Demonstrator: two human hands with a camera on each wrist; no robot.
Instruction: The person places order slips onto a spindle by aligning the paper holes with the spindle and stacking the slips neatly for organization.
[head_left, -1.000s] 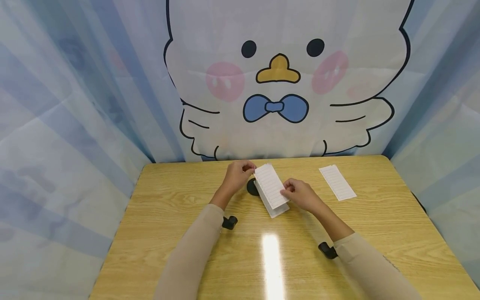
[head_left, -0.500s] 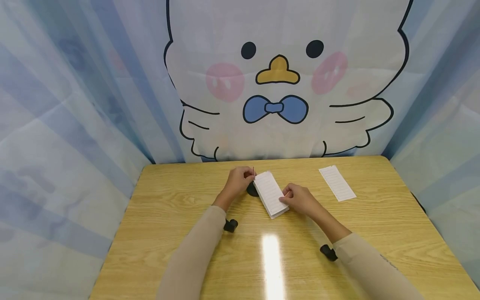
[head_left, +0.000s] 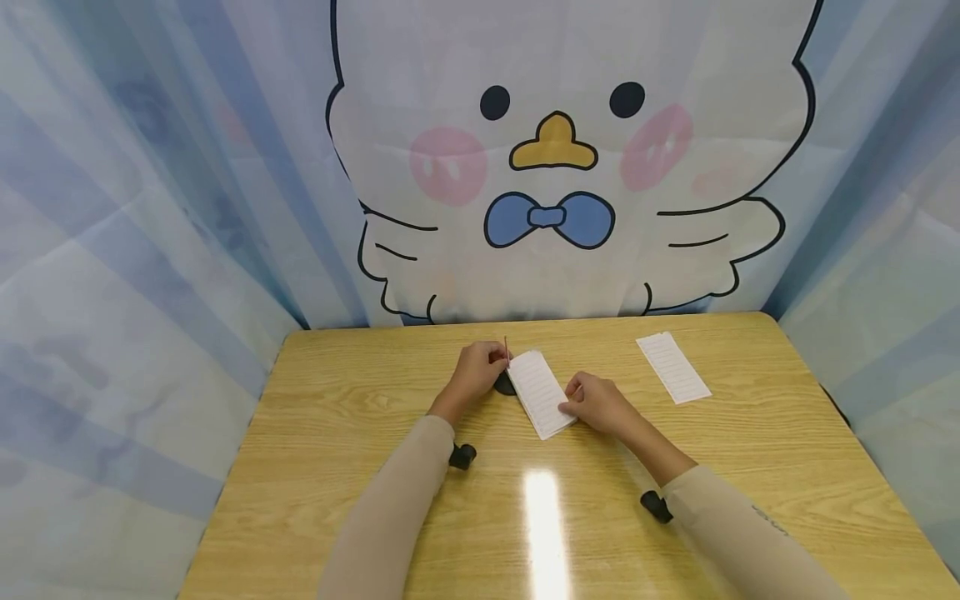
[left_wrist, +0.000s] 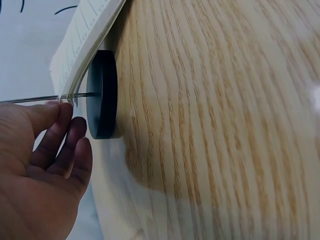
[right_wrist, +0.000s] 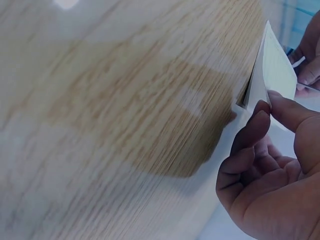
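Note:
A thin upright metal spike (left_wrist: 30,98) on a round black base (left_wrist: 102,95) passes through the corner of several lined white paper slips (head_left: 538,392). My left hand (head_left: 478,372) pinches that corner right at the spike, thumb and index finger on the paper. At the slips' near right edge, my right hand (head_left: 596,402) pinches the paper between thumb and index finger, its other fingers curled, as the right wrist view shows. The slips slant down from the spike, low over the table. In the head view the left hand and slips partly cover the base.
Another lined slip (head_left: 673,368) lies flat on the wooden table (head_left: 337,500) to the right. A curtain (head_left: 555,275) with a cartoon bird hangs behind the table's back edge. Black wrist cameras (head_left: 462,456) stick out by both sleeves.
The top slip has come down along the spike onto the slips below, closing the gap between them. Both hands have sunk with it, and more of the spike's tip shows above.

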